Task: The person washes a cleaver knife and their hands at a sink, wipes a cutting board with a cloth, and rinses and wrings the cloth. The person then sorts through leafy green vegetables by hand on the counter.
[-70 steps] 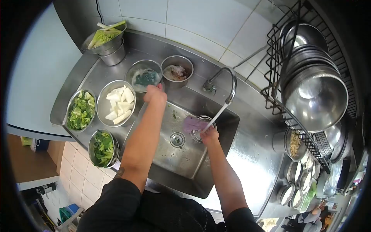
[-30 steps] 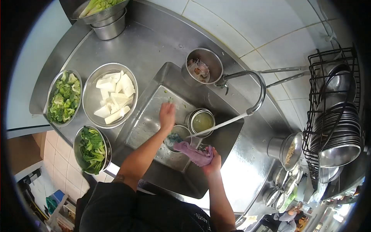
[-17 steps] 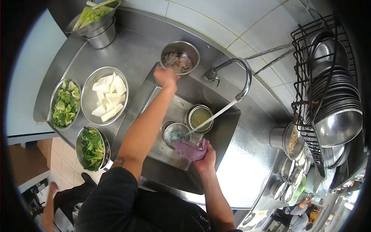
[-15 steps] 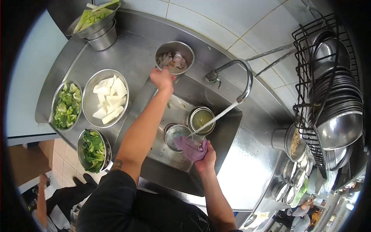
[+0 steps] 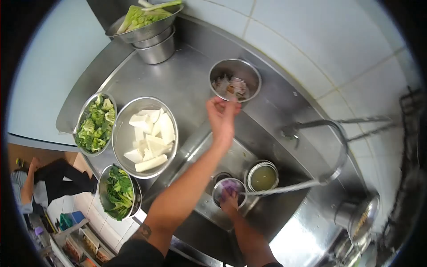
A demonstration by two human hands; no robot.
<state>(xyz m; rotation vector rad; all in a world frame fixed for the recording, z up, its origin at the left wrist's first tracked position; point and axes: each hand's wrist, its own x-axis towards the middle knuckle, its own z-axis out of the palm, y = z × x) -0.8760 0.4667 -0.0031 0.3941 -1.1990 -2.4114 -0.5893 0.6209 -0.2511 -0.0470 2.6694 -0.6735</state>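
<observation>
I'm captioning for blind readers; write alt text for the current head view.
A person's right hand holds a purple cloth in a metal bowl in a sink; the left hand grips a metal pot by its rim. Broccoli, leafy greens and white chunks sit in bowls nearby.

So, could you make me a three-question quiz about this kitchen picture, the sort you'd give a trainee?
1. Which hand is on the purple cloth?
2. True or false: the broccoli sits outside the sink.
3. The left hand is at the rim of which container?
a) the one with leafy greens
b) the steel bowl with pinkish scraps
c) the one with white chunks

Key: 1. The right hand. 2. True. 3. b.
</observation>
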